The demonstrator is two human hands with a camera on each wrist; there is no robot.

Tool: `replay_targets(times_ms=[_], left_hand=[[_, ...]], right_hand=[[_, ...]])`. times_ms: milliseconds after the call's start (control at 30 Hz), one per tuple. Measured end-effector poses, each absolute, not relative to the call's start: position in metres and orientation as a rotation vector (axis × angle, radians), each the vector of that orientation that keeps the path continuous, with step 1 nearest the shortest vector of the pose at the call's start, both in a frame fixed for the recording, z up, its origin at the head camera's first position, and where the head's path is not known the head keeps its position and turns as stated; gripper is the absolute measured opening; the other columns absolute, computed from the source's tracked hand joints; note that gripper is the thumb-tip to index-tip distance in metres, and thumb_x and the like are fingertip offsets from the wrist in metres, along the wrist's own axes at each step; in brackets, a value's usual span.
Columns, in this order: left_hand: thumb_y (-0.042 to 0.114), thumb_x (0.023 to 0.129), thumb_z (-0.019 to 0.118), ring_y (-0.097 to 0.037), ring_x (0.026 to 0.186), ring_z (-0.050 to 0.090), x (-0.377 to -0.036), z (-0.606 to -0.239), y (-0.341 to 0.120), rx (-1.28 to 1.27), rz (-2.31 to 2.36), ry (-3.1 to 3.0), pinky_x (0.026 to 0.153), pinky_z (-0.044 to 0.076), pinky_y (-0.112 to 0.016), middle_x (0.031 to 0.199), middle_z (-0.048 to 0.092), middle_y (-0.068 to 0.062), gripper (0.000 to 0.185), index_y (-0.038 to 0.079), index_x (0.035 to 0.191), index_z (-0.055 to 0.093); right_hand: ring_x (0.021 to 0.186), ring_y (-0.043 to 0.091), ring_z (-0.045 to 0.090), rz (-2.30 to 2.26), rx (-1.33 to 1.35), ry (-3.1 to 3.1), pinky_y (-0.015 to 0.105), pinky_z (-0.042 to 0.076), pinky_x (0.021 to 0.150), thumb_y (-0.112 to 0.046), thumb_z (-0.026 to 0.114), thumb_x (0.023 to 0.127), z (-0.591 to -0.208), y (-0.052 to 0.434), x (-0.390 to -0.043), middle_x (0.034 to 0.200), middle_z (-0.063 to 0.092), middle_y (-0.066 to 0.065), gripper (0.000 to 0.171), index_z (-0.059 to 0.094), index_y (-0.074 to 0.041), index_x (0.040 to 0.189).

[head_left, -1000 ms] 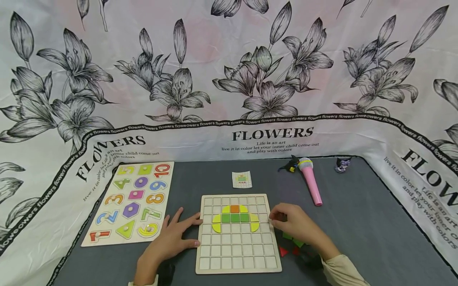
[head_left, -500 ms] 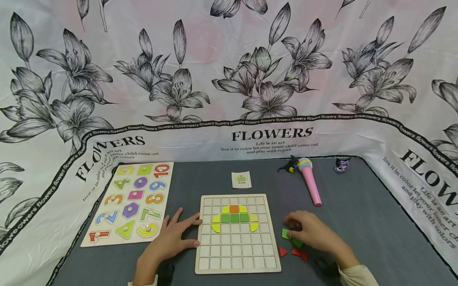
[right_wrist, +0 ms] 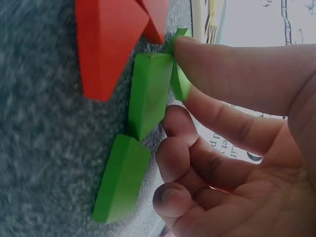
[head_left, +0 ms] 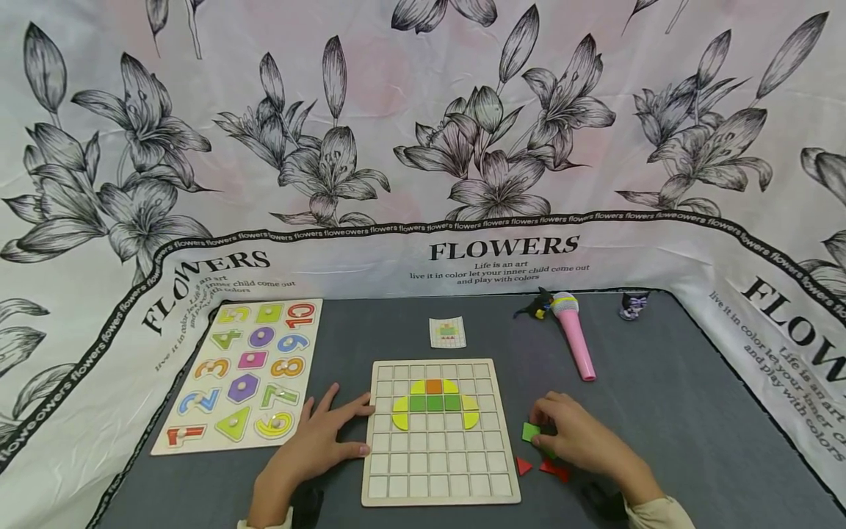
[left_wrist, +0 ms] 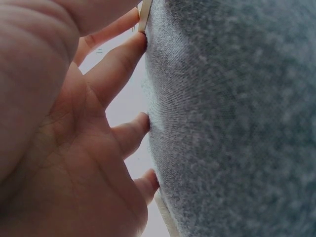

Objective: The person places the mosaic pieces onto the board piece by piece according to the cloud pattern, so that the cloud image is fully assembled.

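A wooden grid board [head_left: 436, 470] lies on the grey cloth, with a yellow, green and orange tile pattern [head_left: 433, 402] in its upper rows. My left hand [head_left: 330, 433] lies flat with spread fingers on the cloth, fingertips against the board's left edge [left_wrist: 144, 12]. My right hand [head_left: 562, 430] sits right of the board over loose tiles. Its thumb and forefinger pinch a thin green tile [right_wrist: 180, 81], seen in the head view as a green square [head_left: 530, 432]. More green blocks [right_wrist: 121, 177] and red triangles [head_left: 523, 466] lie beside it.
A small pattern card [head_left: 447, 332] lies behind the board. A number puzzle board [head_left: 244, 375] lies to the left. A pink toy microphone [head_left: 575, 342], a black toy [head_left: 534, 307] and a small figure [head_left: 632, 305] sit at the back right. Flowered cloth walls surround the table.
My right hand left the board's right edge, moved right and toward me to the loose tiles, and took hold of a green one. The left hand stayed put.
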State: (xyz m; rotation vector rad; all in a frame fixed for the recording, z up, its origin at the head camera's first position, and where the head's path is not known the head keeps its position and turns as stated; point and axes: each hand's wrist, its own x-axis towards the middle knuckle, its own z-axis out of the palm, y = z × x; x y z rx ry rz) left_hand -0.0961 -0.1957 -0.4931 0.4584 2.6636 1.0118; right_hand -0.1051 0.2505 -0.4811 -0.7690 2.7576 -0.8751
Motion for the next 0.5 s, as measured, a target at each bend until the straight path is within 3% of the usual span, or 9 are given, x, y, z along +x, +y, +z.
replay_targets(times_ms=[267,500], left_hand=[[0.049,0.087,0.086,-0.054,0.158,0.014,-0.097,-0.502,-0.200,0.511,1.044,2.686,0.119,-0.003,-0.078,0.158,0.056,-0.004,0.076,0.023,0.154,0.062],[0.042,0.086,0.089,-0.051,0.160,0.013,-0.096,-0.502,-0.198,0.454,1.016,2.687,0.120,-0.004,-0.076,0.159,0.056,-0.003,0.076,0.020,0.153,0.063]], right_hand=[[0.066,0.003,0.049,-1.041,-0.685,2.699,0.026,0.043,0.056,-0.003,0.081,0.093,-0.476,0.243,-0.106,0.076,0.054,-0.010,0.020,0.063,-0.014,0.092],[0.067,0.004,0.050,-1.090,-0.691,2.713,0.026,0.045,0.057,-0.004,0.080,0.095,-0.472,0.235,-0.109,0.077,0.055,-0.010,0.018,0.066,-0.015,0.094]])
